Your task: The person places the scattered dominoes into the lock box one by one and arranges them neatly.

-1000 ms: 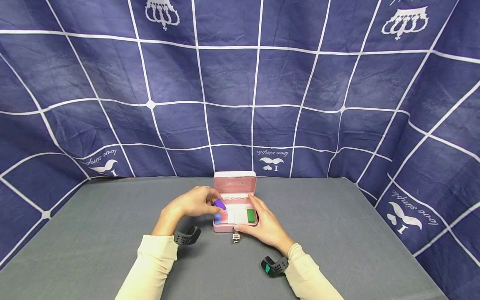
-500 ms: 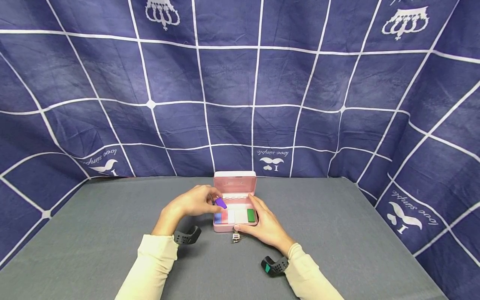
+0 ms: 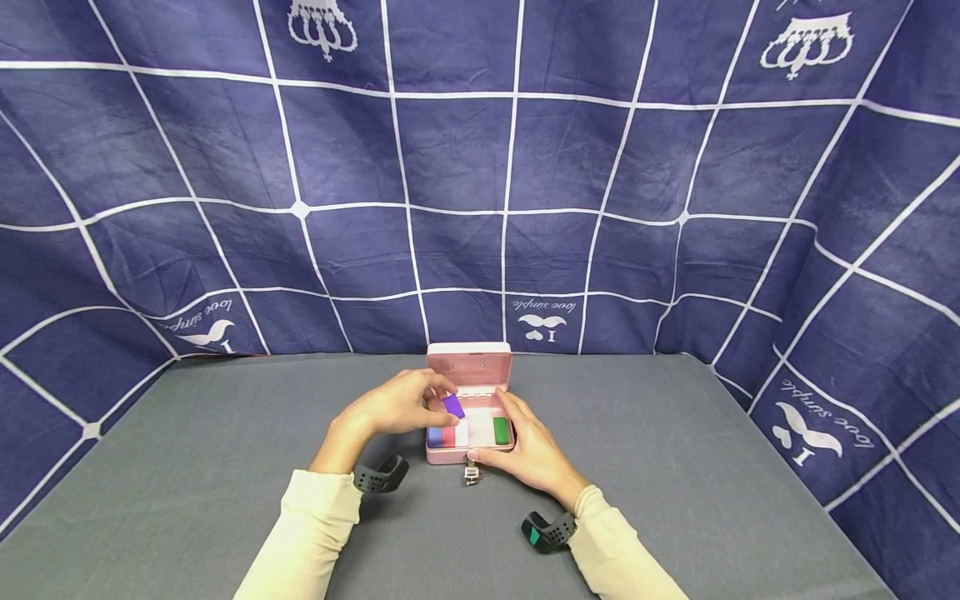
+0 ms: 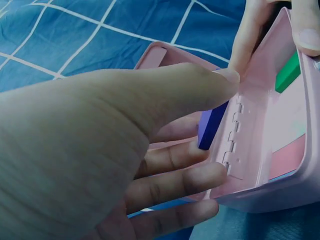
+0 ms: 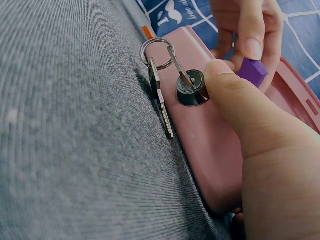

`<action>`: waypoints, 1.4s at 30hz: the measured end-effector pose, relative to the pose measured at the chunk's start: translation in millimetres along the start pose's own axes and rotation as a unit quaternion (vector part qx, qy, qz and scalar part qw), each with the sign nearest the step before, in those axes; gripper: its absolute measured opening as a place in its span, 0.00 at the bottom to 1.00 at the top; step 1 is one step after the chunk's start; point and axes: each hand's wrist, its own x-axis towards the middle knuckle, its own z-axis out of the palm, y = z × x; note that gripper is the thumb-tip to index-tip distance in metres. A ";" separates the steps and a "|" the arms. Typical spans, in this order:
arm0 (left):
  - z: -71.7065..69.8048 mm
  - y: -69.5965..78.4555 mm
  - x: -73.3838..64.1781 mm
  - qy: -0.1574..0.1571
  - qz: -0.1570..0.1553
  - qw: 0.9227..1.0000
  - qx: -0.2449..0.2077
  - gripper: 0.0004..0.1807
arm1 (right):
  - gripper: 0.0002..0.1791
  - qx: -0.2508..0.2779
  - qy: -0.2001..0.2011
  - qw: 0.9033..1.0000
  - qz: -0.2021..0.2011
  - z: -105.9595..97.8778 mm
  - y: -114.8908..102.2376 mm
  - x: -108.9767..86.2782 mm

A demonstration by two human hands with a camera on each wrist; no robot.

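Between thumb and fingers, my left hand [image 3: 408, 404] pinches a purple block [image 3: 453, 407] over the back left of a pink metal lock box [image 3: 446, 457]. The lid [image 3: 468, 362] stands raised on its hinge [image 4: 231, 132]. Inside, a blue block [image 3: 435, 437], a red one [image 3: 448, 437] and a white one [image 3: 462, 435] lie side by side at the left, and a green block [image 3: 501, 430] at the right. My right hand [image 3: 536, 446] grips the box's right side, thumb at the front by the lock [image 5: 191, 89] and fingers at the back.
A key [image 5: 180, 67] sits in the lock, and a second key [image 5: 161, 97] hangs from the same ring [image 5: 157, 53] down the front. Grey cloth [image 3: 637, 467] covers the table. Behind it hangs a blue checked curtain [image 3: 457, 258].
My left hand has shifted slightly to the right with the purple block, uncovering more of the blue and red blocks. The right hand and the box stay in place.
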 end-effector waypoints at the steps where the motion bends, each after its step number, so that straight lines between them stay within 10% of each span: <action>1: 0.9 0.7 0.6 0.003 0.002 1.000 0.001 0.24 | 0.59 0.000 0.000 1.000 0.000 0.1 0.1 -0.2; 15: 23.1 9.6 13.4 0.047 0.067 0.996 0.018 0.22 | 0.60 0.006 -0.002 1.000 0.007 1.3 0.8 -1.2; 42: 52.5 9.2 23.3 0.021 0.126 0.989 0.081 0.16 | 0.59 0.010 -0.002 1.000 0.007 -0.3 0.7 -0.6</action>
